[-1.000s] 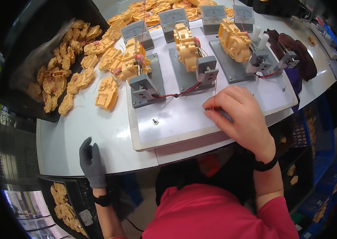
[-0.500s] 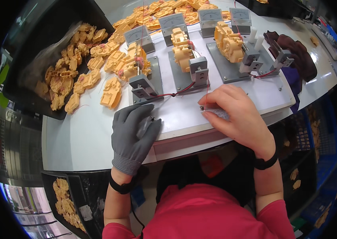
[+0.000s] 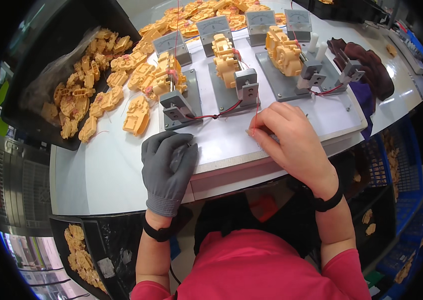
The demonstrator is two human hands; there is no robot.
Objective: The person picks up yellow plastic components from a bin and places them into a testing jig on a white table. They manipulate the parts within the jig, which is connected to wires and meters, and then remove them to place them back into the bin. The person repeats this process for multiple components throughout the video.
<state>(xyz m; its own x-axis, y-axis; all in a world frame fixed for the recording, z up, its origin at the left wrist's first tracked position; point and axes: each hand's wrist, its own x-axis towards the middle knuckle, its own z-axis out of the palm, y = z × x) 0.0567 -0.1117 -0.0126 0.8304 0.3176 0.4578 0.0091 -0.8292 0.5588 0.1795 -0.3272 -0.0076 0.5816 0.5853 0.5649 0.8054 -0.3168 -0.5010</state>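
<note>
On the white board (image 3: 281, 135), seen from the head camera, both hands work at its near edge. The gloved left hand (image 3: 167, 165) lies flat with fingers loosely spread at the board's near-left corner, pressing down, probably to keep it from sliding. The bare right hand (image 3: 291, 140) curls over the board's near middle, thumb and forefinger pinching the end of a thin red wire (image 3: 254, 117). That wire runs up toward the middle fixture (image 3: 234, 80), one of three grey fixtures standing in a row along the board's far side, each carrying a yellow gearbox (image 3: 224, 52). Left of the board, loose yellow parts (image 3: 121, 85) lie heaped within easy reach.
</note>
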